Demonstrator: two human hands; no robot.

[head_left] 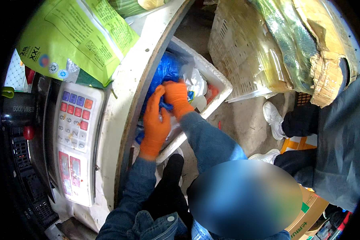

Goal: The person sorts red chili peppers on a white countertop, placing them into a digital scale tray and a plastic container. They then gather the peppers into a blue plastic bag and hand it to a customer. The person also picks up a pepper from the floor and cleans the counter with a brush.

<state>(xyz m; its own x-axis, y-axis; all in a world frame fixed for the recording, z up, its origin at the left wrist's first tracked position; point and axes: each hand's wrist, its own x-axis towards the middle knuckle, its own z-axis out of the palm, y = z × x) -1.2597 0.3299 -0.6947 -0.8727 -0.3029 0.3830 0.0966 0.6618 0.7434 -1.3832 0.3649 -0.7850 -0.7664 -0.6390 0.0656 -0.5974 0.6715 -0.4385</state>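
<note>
So, the blue plastic bag (164, 71) sits in the white foam box (217, 69), on the side by the tabletop (126, 96), running up toward the box's far corner. Both gloved hands meet at it. Left hand (155, 126): fingers long and close together, thumb set apart, bag film showing in the gap; can't tell whether it pinches anything. Right hand (177, 97): fingers bent in, tips hidden, grip can't be confirmed. Step looks like working the bag's film by hand. Suggested: one hand anchors the bunched film, the other uses light finger-and-thumb pulls; gloves probably dull feel and thin film likely tears. Left knuckles need care near the tabletop's edge; right wrist should clear the white items (197, 83) toward the box's right corner.
</note>
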